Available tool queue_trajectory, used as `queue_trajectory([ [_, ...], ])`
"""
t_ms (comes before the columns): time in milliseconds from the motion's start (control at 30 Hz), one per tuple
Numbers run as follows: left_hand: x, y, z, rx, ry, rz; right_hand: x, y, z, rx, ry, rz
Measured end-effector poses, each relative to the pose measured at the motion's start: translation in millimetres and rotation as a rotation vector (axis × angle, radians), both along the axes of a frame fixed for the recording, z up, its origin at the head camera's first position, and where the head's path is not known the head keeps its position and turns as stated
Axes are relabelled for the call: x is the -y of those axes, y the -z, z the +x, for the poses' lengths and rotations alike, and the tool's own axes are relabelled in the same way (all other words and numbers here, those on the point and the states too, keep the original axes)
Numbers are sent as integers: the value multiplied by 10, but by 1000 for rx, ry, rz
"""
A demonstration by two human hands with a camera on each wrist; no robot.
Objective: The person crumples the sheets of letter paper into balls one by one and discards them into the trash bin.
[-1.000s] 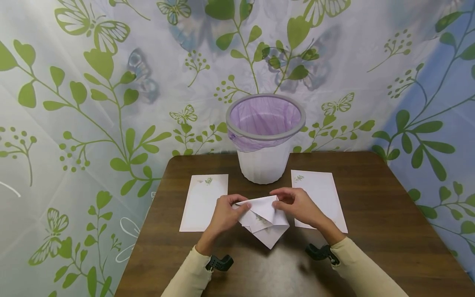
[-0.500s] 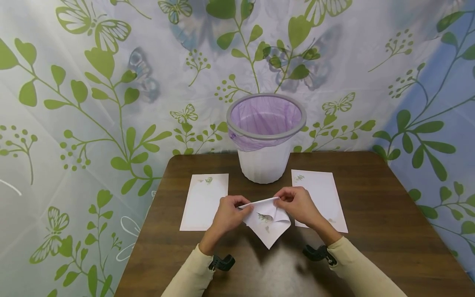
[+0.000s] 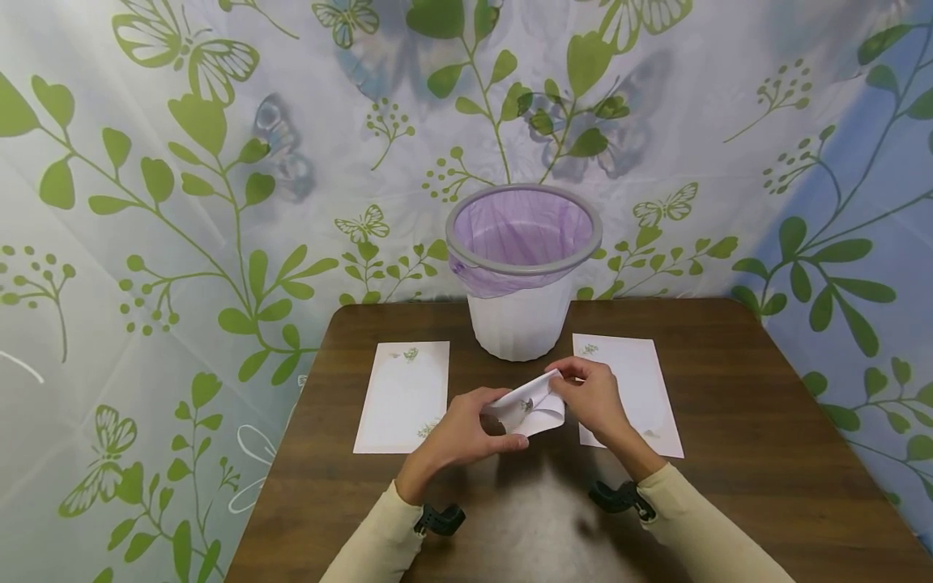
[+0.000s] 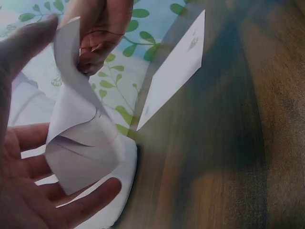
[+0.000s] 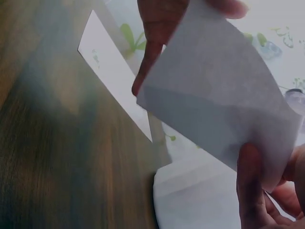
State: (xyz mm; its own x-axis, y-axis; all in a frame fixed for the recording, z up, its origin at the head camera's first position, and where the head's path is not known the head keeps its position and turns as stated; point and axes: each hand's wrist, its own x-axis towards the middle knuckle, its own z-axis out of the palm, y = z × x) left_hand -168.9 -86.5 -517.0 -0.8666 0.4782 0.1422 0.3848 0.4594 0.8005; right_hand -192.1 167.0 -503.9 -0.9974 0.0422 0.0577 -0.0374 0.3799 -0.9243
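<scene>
A white sheet of paper (image 3: 543,420), folded and printed with small green sprigs, is held above the table between both hands. The right hand (image 3: 592,398) pinches its upper right corner between thumb and fingers. The left hand (image 3: 462,433) is at the paper's left side. In the left wrist view, the left hand's fingers (image 4: 90,205) are spread behind the folded paper (image 4: 86,162), and the thumb stands apart from it. Seen from the right wrist, the paper's plain back (image 5: 214,81) faces the camera, hiding part of the left hand.
A white bin (image 3: 519,324) with a purple liner stands at the table's back. Flat printed sheets lie on either side, a left sheet (image 3: 401,397) and a right sheet (image 3: 630,389). The brown table (image 3: 743,453) meets a leaf-patterned curtain (image 3: 321,162).
The left hand has loosened its pinch and spread its fingers, moving a little lower. The right hand has raised its corner slightly, and the paper now tilts up to the right.
</scene>
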Motion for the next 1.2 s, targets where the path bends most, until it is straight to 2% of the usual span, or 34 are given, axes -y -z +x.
queue_trajectory([
  [100, -29, 0, 4, -57, -6, -2, 20, -5, 3, 24, 6, -75],
  [267, -56, 16, 10, -125, -75, 38, 31, -19, 13, 50, -42, -207],
  [467, -46, 3, 0, -241, -182, 98, -6, -36, 20, 66, -223, -415],
  [533, -41, -6, -6, -248, -214, 111, -18, -26, 25, 56, -280, -442],
  [600, -34, -5, -10, -203, -222, 150, -18, -9, 29, 31, -311, -428],
  [733, -32, 3, -8, -45, -213, 219, 4, 29, 22, -7, -331, -389],
  [800, -36, 10, -7, 18, -217, 232, 25, 43, 20, -13, -309, -368],
  [933, -48, 25, -11, 88, -231, 236, 69, 38, 46, -65, -253, -309],
  [1067, -47, 27, -21, 157, -245, 239, 117, 25, 87, -223, -215, -206],
  [1200, -33, 12, -33, 265, -202, 296, 146, 37, 98, -473, -181, -44],
])
